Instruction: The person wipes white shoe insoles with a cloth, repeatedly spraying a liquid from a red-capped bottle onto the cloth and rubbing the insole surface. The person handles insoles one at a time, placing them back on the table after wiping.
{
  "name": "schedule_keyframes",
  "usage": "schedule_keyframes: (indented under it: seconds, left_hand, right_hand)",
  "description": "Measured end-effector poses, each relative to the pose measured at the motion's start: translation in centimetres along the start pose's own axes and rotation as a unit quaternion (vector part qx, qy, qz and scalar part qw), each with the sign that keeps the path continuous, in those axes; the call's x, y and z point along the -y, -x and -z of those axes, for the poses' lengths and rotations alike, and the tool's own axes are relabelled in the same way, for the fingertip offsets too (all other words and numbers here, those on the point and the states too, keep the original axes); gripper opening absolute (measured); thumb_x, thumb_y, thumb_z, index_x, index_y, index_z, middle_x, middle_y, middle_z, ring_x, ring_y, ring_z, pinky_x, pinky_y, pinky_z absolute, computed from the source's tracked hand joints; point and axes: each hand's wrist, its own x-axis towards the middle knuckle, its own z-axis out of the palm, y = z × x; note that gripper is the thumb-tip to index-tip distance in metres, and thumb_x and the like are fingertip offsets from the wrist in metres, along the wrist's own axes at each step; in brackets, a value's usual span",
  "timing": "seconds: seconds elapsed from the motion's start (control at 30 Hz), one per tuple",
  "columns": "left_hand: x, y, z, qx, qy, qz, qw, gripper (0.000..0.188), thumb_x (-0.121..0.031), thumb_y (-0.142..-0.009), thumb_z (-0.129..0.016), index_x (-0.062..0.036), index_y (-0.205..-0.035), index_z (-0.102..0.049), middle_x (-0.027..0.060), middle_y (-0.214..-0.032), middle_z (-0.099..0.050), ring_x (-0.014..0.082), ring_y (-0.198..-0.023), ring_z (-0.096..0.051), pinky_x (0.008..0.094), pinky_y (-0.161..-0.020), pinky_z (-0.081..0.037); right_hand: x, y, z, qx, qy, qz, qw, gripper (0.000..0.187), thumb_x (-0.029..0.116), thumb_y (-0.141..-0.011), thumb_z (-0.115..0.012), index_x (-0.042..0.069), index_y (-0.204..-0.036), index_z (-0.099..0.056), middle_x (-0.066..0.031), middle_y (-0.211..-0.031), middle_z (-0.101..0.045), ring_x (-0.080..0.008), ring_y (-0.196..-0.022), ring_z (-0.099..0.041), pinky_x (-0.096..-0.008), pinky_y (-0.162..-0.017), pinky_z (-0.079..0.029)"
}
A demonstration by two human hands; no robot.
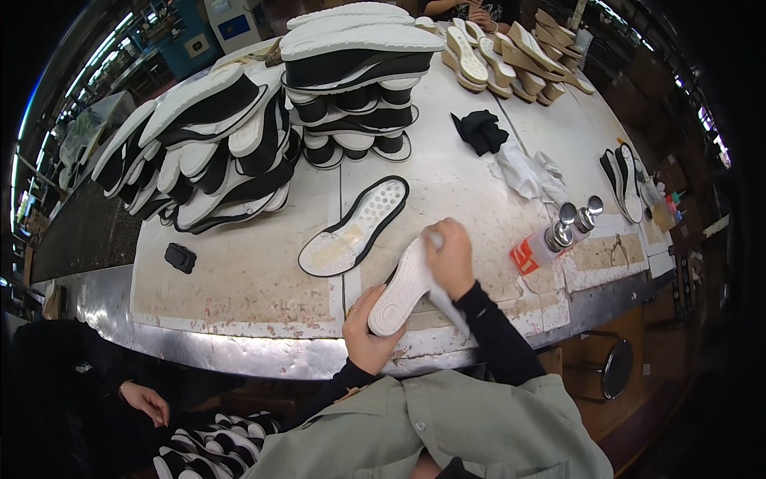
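A shoe sole (pixel 401 294) with a white ridged underside is tilted up over the table's front edge. My left hand (pixel 369 334) grips it by its near end, fingers wrapped round the side. At its far end my right hand (pixel 452 259) is closed on a white cloth (pixel 448 310), which hangs down beside the sole. The fingers of that hand touch or nearly touch the sole's edge. Just beyond lies another sole (pixel 351 231), black-rimmed, its white inner side with round hollows facing up.
Stacked black-and-white soles (pixel 359 60) rise at the back, with a leaning pile (pixel 211 148) to their left. Metal-topped bottles (pixel 558 234), a crumpled white cloth (pixel 523 176) and a black cloth (pixel 480 132) lie rightward. Tan soles (pixel 511 60) sit far back. Another person's hand (pixel 146 401) shows lower left.
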Motion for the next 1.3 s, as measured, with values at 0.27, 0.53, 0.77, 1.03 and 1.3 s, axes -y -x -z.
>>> schedule_keyframes:
  seconds: [0.27,0.53,0.77,1.03,1.3]
  left_hand:
    - [0.0,-0.1,0.0,0.001,-0.011,0.0,1.0,0.063,-0.004,-0.063,-0.081,0.0007,-0.122,-0.06,0.0209,-0.118,-0.063,0.0351,-0.107,-0.063,0.0388,-0.093,-0.049]
    - [0.4,0.0,-0.3,-0.015,-0.001,0.003,1.0,0.063,-0.004,-0.063,-0.081,0.0004,-0.122,-0.06,0.0209,-0.118,-0.063,0.0355,-0.107,-0.063,0.0391,-0.093,-0.049]
    - [0.0,0.3,-0.5,-0.024,-0.006,-0.014,1.0,0.063,-0.004,-0.062,-0.081,0.0011,-0.122,-0.061,0.0214,-0.12,-0.063,0.0357,-0.108,-0.063,0.0397,-0.094,-0.049]
    - [0.2,0.6,-0.6,-0.019,-0.006,-0.009,1.0,0.064,-0.003,-0.061,-0.081,0.0017,-0.122,-0.061,0.0213,-0.12,-0.063,0.0351,-0.108,-0.064,0.0389,-0.093,-0.049]
    - [1.1,0.7,-0.2,-0.004,0.061,0.032,0.998,0.065,-0.003,-0.063,-0.083,0.0014,-0.123,-0.059,0.0197,-0.122,-0.063,0.0312,-0.112,-0.062,0.0377,-0.096,-0.047]
  right_hand:
    - [6.3,2.5,1.3,0.117,-0.164,0.028,0.979,0.011,0.007,-0.08,-0.067,-0.002,-0.085,-0.065,-0.0192,-0.083,-0.061,-0.0395,-0.086,-0.059,-0.0448,-0.078,-0.047]
    - [3.9,2.4,0.3,0.05,-0.122,0.059,0.99,0.01,0.006,-0.077,-0.067,-0.001,-0.084,-0.065,-0.0195,-0.084,-0.061,-0.0394,-0.084,-0.058,-0.0451,-0.075,-0.047]
    - [-2.0,0.3,1.5,-0.021,0.048,-0.069,0.996,0.01,0.007,-0.081,-0.066,-0.002,-0.083,-0.065,-0.02,-0.083,-0.061,-0.0392,-0.084,-0.058,-0.0449,-0.075,-0.046]
    - [2.6,7.3,4.1,-0.034,-0.038,-0.063,0.997,0.011,0.008,-0.084,-0.065,-0.002,-0.083,-0.061,-0.0197,-0.08,-0.058,-0.0395,-0.079,-0.057,-0.046,-0.07,-0.044]
    - [-3.9,2.8,3.3,-0.052,0.052,-0.089,0.993,0.012,0.008,-0.084,-0.066,-0.003,-0.086,-0.064,-0.0198,-0.083,-0.06,-0.039,-0.081,-0.059,-0.0445,-0.073,-0.045]
